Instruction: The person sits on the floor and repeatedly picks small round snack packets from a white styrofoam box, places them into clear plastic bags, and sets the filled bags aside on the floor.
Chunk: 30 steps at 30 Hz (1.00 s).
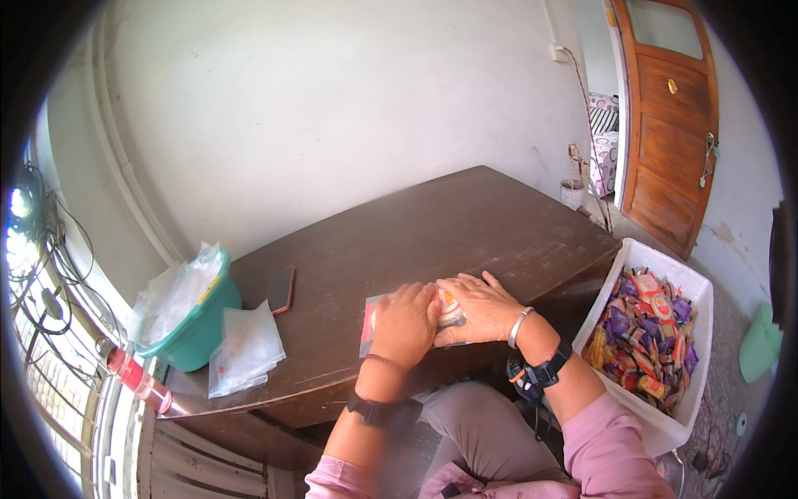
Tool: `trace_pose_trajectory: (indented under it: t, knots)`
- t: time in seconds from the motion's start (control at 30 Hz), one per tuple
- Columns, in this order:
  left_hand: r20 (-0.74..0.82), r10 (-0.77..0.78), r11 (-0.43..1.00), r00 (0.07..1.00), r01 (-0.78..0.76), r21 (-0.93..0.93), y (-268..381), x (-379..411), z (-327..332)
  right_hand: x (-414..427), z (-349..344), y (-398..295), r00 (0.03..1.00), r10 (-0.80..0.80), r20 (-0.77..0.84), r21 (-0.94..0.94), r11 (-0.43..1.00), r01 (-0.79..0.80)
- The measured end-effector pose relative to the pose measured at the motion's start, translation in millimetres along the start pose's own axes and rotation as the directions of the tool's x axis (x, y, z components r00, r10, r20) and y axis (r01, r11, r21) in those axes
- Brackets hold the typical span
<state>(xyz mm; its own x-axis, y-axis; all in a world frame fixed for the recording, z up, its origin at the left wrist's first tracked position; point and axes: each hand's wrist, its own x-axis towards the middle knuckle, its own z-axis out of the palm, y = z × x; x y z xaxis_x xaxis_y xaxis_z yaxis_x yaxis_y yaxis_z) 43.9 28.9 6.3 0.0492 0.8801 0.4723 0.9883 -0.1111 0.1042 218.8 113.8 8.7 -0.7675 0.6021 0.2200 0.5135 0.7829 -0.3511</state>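
My left hand [404,321] lies over the left part of a clear plastic bag [368,325] with a red strip near its edge, at the table's front edge. My right hand [483,312] cups the right side, thumb towards me. Between the hands shows a wrapped snack packet [450,304] bearing print; it seems to be inside the bag, though my fingers hide most of it. Left of my hands, a small stack of flat clear bags [246,349] lies on the dark wooden table [430,231].
A teal basin [202,340] full of plastic bags [177,299] stands at the left, beside a phone [282,290] and a pink bottle [140,380]. To the right, a white foam box [698,349] holds many wrapped snacks [651,337]. A wooden door [670,131] stands beyond.
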Motion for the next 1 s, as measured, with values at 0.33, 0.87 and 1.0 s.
trace_pose_trajectory:
  t: [0.33,0.87,1.0]
  knots:
    - [-0.088,-0.067,0.997,0.994,0.063,-0.051,-8,-7,2,-9,-8,-2,1.000,0.019,0.015,-0.015,1.000,-0.019]
    - [-0.022,-0.120,0.993,0.993,0.120,-0.014,-13,-25,-11,-48,2,18,0.990,-0.014,-0.139,-0.087,0.996,0.002]
    - [-0.037,-0.097,0.995,0.995,0.097,0.000,-16,-28,-12,-58,7,20,0.982,-0.025,-0.185,-0.095,0.995,0.007]
